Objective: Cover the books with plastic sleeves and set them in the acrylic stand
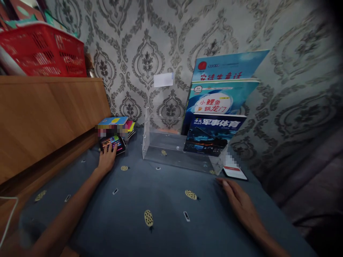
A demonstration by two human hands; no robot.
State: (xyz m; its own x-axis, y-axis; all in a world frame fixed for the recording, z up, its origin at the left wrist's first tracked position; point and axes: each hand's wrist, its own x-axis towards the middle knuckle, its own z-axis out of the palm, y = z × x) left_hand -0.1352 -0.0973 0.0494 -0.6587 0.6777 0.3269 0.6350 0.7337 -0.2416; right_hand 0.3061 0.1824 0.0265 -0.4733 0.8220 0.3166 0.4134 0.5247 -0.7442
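1. At the far left, a red plastic basket (53, 53) stands on a wooden cabinet (53, 107).
2. Next, a small pile of books (114, 122) lies on the blue pineapple-print tablecloth (166, 191), near the cabinet. The left hand (107, 159) rests on a dark-covered book (120, 144) at the front of this pile; its fingers are slightly apart on the cover. I cannot tell if the thumb is under the edge.
3. In the middle is a transparent stepped acrylic book stand (171, 161), its left part without books.
4. In its right part, three books stand in rising rows: the dark blue 军事体育 (211, 139) in front, the turquoise 小鲤鱼跳龙门 (227, 93) behind it, the light blue 安徒生童话 (227, 66) at the back.
5. The right hand (239, 200) is near the stand's front right corner, holding nothing visible; its thumb is a little apart from the forefinger, and the other fingers are mostly hidden.
6. Just beyond this hand, a smartphone (237, 173) lies beside the stand.
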